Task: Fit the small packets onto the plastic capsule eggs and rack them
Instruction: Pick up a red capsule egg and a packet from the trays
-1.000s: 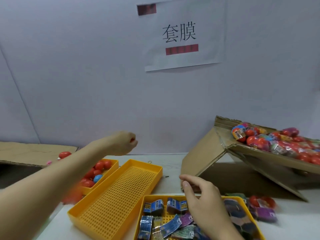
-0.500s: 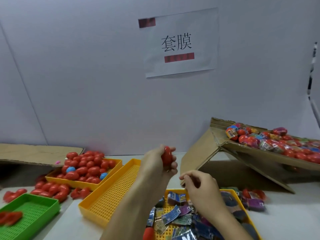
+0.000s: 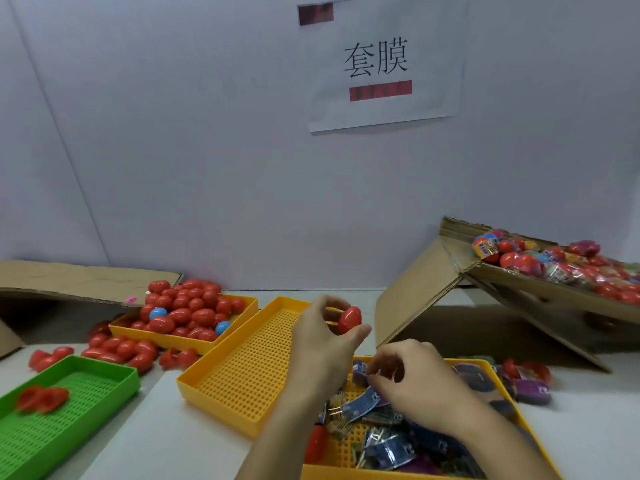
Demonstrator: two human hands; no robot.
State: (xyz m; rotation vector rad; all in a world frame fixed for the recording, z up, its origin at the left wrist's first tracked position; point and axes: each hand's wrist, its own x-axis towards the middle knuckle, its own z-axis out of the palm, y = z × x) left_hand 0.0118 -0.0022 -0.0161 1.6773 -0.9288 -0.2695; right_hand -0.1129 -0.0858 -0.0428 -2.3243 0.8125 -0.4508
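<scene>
My left hand (image 3: 322, 336) pinches a red capsule egg (image 3: 349, 319) above the empty yellow tray (image 3: 242, 372); my right hand (image 3: 415, 382), fingers curled, pinches at packets (image 3: 360, 405) just right of that tray.

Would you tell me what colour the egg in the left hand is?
Red; the egg shows clearly in the head view.

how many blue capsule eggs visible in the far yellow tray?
2. One blue plastic capsule egg lies at the left of the red pile in the far yellow perforated tray; the other near its right front. More may be buried underneath.
</scene>
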